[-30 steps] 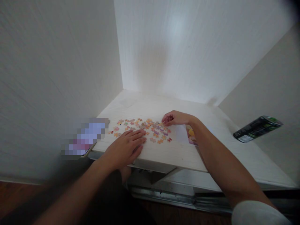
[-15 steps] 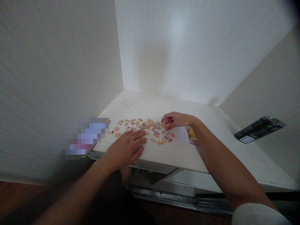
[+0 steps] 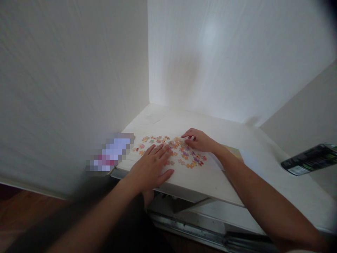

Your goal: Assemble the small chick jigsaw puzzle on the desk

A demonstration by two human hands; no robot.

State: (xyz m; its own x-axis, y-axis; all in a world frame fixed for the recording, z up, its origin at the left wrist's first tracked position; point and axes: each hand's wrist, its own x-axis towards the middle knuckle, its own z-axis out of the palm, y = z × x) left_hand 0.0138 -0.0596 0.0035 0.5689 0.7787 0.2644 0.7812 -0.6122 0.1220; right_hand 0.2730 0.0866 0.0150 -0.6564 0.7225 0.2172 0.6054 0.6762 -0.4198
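Several small, colourful jigsaw pieces (image 3: 184, 154) lie scattered on a white desk (image 3: 216, 175). My left hand (image 3: 152, 167) rests flat on the desk at the near left edge of the pieces, fingers spread, thumb under the desk edge. My right hand (image 3: 198, 140) lies over the far right side of the pieces, fingers curled down onto them. Whether it pinches a piece cannot be told.
White walls close in the desk at the left and back. A blurred-out object (image 3: 110, 154) sits at the desk's left corner. A dark packet (image 3: 309, 160) lies at the right. A printed sheet (image 3: 234, 151) shows beside my right forearm. Metal rails (image 3: 200, 232) run under the desk.
The view has shifted, so everything sits further right in the frame. My right hand has lowered its fingers onto the pieces. My left hand stays flat.
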